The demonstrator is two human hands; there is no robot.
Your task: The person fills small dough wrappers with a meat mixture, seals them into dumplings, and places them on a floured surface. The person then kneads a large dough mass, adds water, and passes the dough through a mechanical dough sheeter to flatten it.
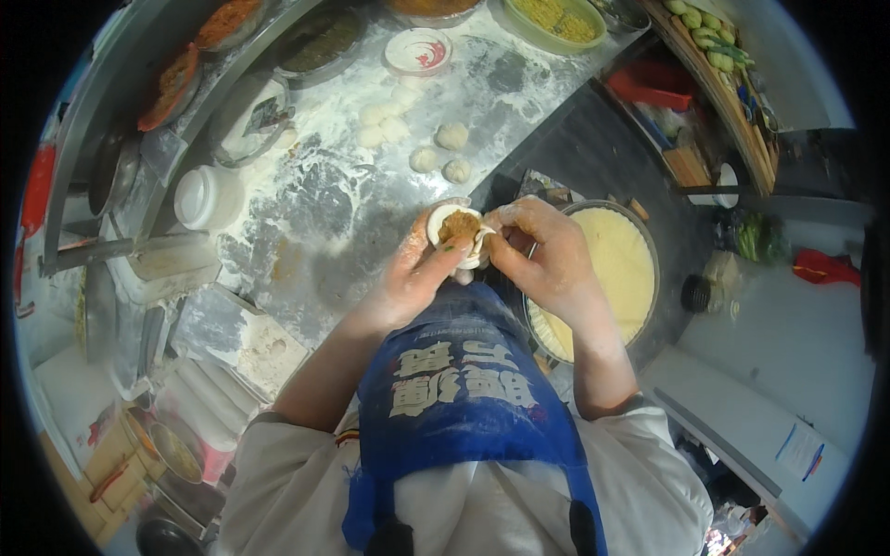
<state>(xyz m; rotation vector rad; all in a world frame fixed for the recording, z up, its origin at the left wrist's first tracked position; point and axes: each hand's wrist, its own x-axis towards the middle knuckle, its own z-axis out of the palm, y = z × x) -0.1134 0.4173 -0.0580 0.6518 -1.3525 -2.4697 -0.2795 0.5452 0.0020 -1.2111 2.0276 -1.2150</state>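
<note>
A round dough wrapper with brown filling (459, 226) rests in my left hand (419, 260), whose thumb presses on the filling. The fingertips of my right hand (539, 250) pinch the wrapper's right edge, which is gathered in folds. Beyond the hands, several closed filled buns (452, 136) sit on the floured metal worktop (334, 229). Behind them lie several flattish dough pieces (381, 124), partly overlapping. To the right of my right hand is a large round steamer (605, 271) lined with pale yellow cloth.
Bowls of filling (556, 24) line the worktop's far edge, near a white lid (418, 51) with a red mark. At the left stand a white plastic tub (201, 197), a clear flour container (250, 121) and a floury dough scraper or board (236, 333). A shelf holds green vegetables (709, 35).
</note>
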